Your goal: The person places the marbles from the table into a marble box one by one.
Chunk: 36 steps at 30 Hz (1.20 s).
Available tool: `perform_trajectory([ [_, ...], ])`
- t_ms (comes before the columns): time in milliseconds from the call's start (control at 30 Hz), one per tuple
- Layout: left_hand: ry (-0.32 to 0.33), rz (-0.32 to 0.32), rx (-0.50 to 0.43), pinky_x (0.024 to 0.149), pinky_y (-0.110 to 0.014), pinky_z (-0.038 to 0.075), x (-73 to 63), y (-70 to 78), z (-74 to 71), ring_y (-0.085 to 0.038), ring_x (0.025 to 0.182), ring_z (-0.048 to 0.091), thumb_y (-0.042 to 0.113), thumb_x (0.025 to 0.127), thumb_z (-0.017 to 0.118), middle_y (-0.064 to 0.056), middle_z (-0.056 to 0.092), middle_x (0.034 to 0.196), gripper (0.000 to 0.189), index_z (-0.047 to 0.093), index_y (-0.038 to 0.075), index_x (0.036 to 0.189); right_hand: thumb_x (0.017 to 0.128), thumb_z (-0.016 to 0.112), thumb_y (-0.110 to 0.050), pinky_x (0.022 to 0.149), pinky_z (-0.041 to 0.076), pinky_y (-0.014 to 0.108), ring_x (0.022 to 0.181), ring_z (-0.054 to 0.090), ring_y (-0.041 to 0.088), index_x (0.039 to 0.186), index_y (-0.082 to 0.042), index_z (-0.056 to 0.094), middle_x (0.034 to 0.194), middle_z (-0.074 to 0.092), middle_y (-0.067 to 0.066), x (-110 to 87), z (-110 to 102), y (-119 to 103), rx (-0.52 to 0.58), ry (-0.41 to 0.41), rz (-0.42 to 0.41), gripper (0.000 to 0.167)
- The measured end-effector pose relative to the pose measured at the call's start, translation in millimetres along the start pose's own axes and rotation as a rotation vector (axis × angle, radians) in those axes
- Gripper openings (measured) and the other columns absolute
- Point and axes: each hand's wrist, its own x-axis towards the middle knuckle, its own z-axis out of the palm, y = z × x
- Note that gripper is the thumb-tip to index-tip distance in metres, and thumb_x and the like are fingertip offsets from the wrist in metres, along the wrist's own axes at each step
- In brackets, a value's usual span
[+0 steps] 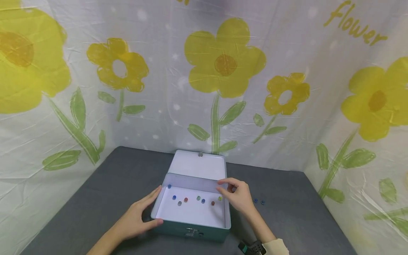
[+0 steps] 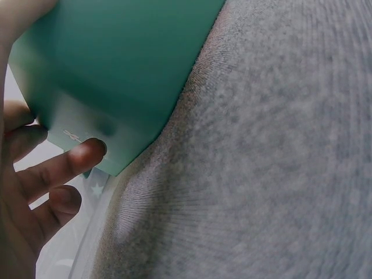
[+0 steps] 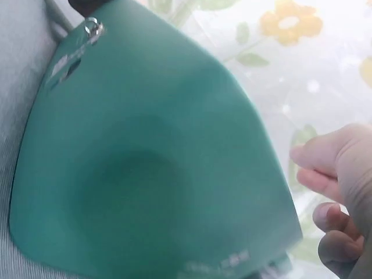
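A green metal box [image 1: 191,230] with a white inside stands with its lid [image 1: 197,164] folded back. On its white floor lie several small round coloured pieces, among them a blue one [image 1: 174,197], a red one [image 1: 186,200], a green one [image 1: 198,198] and a yellow one [image 1: 220,198]; their exact kind is too small to tell. My left hand [image 1: 135,216] rests along the box's left side, thumb at the front-left corner. Over the right rim hovers my right hand [image 1: 237,194], thumb and forefinger slightly apart, with nothing visible between them.
Two small blue pieces [image 1: 259,202] lie on the dark grey table [image 1: 287,219], right of my right hand. A metal latch [image 1: 191,232] is on the box's front. Behind the table hangs a white cloth [image 1: 165,117] printed with yellow flowers.
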Motion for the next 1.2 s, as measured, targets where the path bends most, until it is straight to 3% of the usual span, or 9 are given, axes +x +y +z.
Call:
perform_trajectory([
  [267, -0.003, -0.015, 0.006, 0.106, -0.068, 0.049, 0.8, 1.2, -0.2, -0.04, 0.144, 0.051, 0.05, 0.083, 0.089, -0.012, 0.045, 0.165, 0.1, 0.042, 0.014, 0.164, 0.088, 0.087, -0.01, 0.049, 0.03, 0.019, 0.056, 0.038, 0.002, 0.104, -0.012, 0.084, 0.063, 0.052, -0.007, -9.5, -23, 13, -0.025, 0.028, 0.038, 0.017],
  [533, 0.003, -0.002, 0.003, 0.106, -0.067, 0.048, -0.3, 1.4, -0.4, -0.041, 0.144, 0.051, 0.049, 0.083, 0.09, -0.012, 0.045, 0.165, 0.101, 0.042, 0.013, 0.164, 0.087, 0.087, -0.01, 0.046, 0.027, 0.019, 0.052, 0.034, 0.0, 0.105, -0.011, 0.083, 0.062, 0.054, -0.006, -18.6, -43, 29, -0.061, 0.072, 0.022, 0.018],
  [833, 0.008, 0.012, -0.002, 0.105, -0.065, 0.05, -0.6, 2.4, 0.8, -0.041, 0.144, 0.051, 0.047, 0.083, 0.09, -0.014, 0.046, 0.164, 0.101, 0.042, 0.012, 0.164, 0.085, 0.088, -0.005, 0.045, 0.026, 0.02, 0.05, 0.029, -0.003, 0.106, -0.005, 0.082, 0.06, 0.048, -0.009, -34.7, -72, 53, -0.186, 0.11, -0.002, 0.022],
  [967, 0.01, 0.013, -0.005, 0.105, -0.066, 0.049, 0.4, 3.0, 0.2, -0.041, 0.144, 0.051, 0.047, 0.083, 0.09, -0.014, 0.046, 0.165, 0.1, 0.042, 0.012, 0.164, 0.085, 0.087, -0.006, 0.044, 0.026, 0.02, 0.047, 0.026, -0.003, 0.11, -0.005, 0.081, 0.059, 0.048, -0.008, -41.9, -87, 63, -0.231, 0.123, 0.045, 0.025],
  [1200, 0.012, 0.011, -0.002, 0.104, -0.068, 0.049, 0.2, 3.7, -0.1, -0.043, 0.143, 0.051, 0.047, 0.082, 0.09, -0.016, 0.046, 0.164, 0.101, 0.042, 0.011, 0.163, 0.087, 0.089, -0.014, 0.048, 0.036, 0.022, 0.049, 0.039, 0.003, 0.122, -0.003, 0.076, 0.061, 0.052, -0.004, -54.1, -109, 84, -0.306, 0.118, 0.204, 0.039],
])
